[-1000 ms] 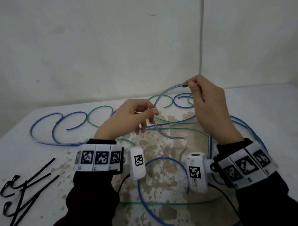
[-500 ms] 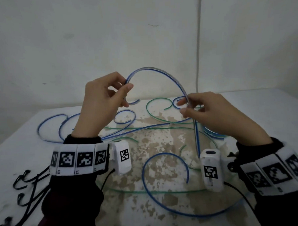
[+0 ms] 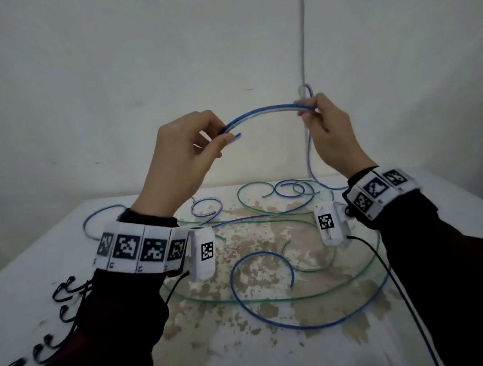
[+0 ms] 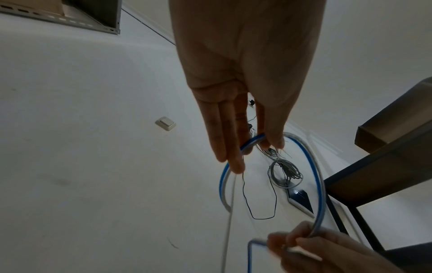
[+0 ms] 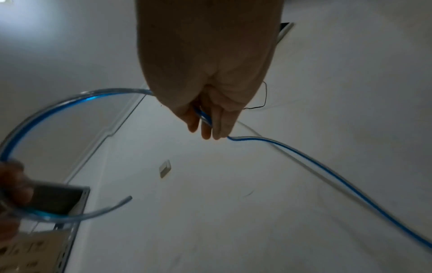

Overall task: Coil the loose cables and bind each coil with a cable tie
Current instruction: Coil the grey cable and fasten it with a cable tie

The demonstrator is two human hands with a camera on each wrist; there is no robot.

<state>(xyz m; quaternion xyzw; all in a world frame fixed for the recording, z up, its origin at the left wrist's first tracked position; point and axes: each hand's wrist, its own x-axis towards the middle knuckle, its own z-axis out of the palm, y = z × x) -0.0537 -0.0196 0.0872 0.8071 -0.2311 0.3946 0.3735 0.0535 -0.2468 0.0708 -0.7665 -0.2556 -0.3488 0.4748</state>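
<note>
Blue cable [image 3: 262, 110] arcs in the air between both hands, above the desk [image 3: 269, 347]. Left hand [image 3: 183, 155] pinches it near the free end between thumb and fingertips; the short tip pokes out just past the thumb. Left wrist view shows the cable curving under the fingers [image 4: 230, 147], the other fingers fairly straight alongside. Right hand [image 3: 329, 132] grips the same cable further along, fingers curled round it; a small bend sticks up above the knuckles, and the rest drops from this hand down to the desk. Right wrist view is blurred, but the cable clearly passes through the fingers [image 5: 210, 120].

Judgement: first loop of the coil is being formed, so the task is early. To do it well, the left hand should hold the free end fixed as the anchor while the right brings its section over to meet it, then slides down for the next loop of equal size. Cable looks stiff and springy, so it may pop open if the pinch loosens.

Outward on the desk: more blue cable [image 3: 268, 322] in wide curves, green cable [image 3: 267, 299] crossing it, none coiled. Black cable ties [image 3: 62, 293] lie at the left edge, untouched.
</note>
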